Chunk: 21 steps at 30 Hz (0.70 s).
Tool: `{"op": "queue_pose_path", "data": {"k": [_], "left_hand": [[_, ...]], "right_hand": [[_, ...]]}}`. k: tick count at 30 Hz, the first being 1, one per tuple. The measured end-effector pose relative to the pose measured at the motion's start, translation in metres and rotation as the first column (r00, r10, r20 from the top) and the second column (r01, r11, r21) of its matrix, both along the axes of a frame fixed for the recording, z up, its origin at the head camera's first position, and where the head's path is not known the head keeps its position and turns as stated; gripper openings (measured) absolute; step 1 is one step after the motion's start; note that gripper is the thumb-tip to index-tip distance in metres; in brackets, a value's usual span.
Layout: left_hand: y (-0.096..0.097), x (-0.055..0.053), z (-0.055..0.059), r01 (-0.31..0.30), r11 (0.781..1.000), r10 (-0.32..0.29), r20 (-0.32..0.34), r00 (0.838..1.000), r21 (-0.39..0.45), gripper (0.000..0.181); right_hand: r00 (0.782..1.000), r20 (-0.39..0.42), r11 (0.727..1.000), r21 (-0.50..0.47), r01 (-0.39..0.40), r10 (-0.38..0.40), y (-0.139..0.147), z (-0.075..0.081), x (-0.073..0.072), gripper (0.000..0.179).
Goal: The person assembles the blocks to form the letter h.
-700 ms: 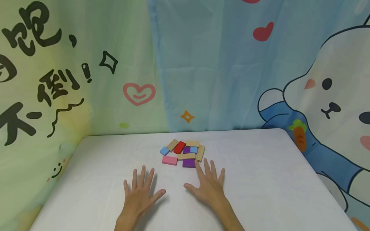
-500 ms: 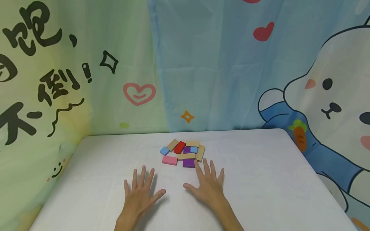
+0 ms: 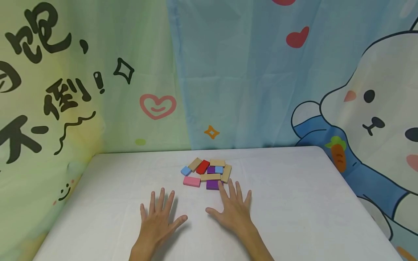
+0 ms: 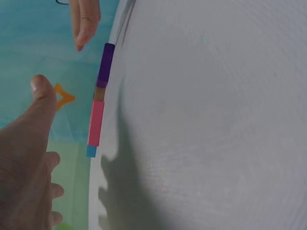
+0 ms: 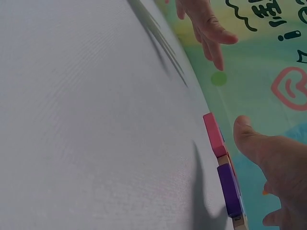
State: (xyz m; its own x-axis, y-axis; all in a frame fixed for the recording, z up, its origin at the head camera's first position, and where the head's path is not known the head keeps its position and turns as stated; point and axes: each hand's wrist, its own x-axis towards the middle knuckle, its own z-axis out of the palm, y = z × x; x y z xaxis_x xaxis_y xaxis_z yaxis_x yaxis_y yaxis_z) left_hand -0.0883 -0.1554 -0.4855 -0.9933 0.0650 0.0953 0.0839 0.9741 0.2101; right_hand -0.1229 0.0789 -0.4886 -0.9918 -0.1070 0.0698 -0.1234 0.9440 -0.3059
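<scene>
Blocks: a cluster of flat coloured blocks (image 3: 207, 173) lies at frame centre on the white table (image 3: 294, 203).
Nearer hand: right hand (image 3: 232, 210), fingers spread, index tip by the purple block (image 3: 213, 184).
Left hand: left hand (image 3: 159, 219) flat, fingers apart, below-left of the pink block (image 3: 191, 181).
Long axis: purple block runs left-right.
Unclear: whether the fingertip touches.

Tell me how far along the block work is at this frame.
Barely begun, it seems. Done: nothing visible; the blocks lie in a loose flat cluster on the table. In hand: nothing gripped. The left hand lies flat, fingers spread, apart from the blocks; the right hand is spread too, its fingertips at the purple block, though contact is unclear. Left: seemingly all the handling of the blocks.
</scene>
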Motion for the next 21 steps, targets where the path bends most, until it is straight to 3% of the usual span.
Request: {"op": "queue_pose_path", "data": {"k": [21], "left_hand": [[-0.0024,0.0017,-0.0026,0.029,0.999,-0.031,-0.073,0.997,-0.022,0.089]], "right_hand": [[1.000,-0.013,1.000,0.010,-0.024,0.024,-0.0071,0.0003,-0.0015,0.094]]}}
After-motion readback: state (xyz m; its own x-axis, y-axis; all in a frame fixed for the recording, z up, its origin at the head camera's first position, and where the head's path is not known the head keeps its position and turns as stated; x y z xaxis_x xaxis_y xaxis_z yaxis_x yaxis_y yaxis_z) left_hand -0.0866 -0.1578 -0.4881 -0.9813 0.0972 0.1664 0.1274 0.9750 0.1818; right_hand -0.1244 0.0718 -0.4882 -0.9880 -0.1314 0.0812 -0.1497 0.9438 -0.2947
